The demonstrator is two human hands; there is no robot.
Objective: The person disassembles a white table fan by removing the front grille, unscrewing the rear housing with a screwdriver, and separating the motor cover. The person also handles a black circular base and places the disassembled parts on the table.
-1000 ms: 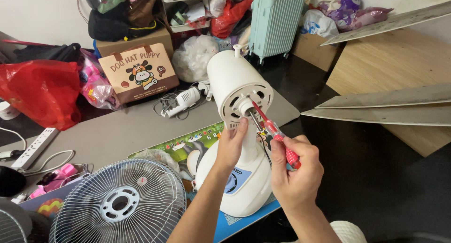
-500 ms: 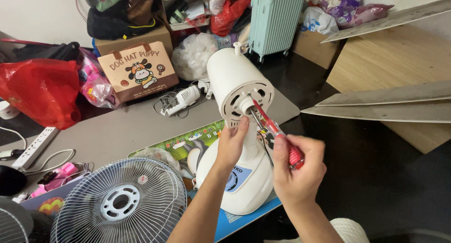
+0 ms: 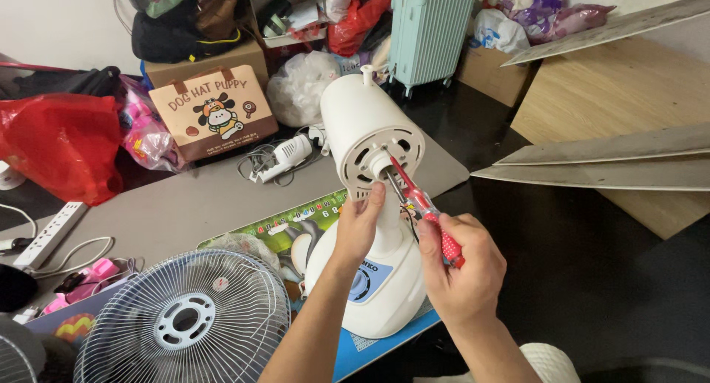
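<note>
Head view: white fan motor housing (image 3: 366, 128) stands upright on its base on the table (image 3: 170, 205), front face turned toward the person. Right hand (image 3: 462, 268) has its fingers wrapped round a red-handled screwdriver (image 3: 425, 209); its long axis runs up-left from the hand, tip at the face beside the central shaft. Left hand (image 3: 359, 224), fingers curled, braces the housing neck just below, nearer to the face than the right.

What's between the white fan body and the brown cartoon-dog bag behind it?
In the head view, a small white handheld appliance with tangled cords lies on the grey mat between the fan body and the bag.
</note>
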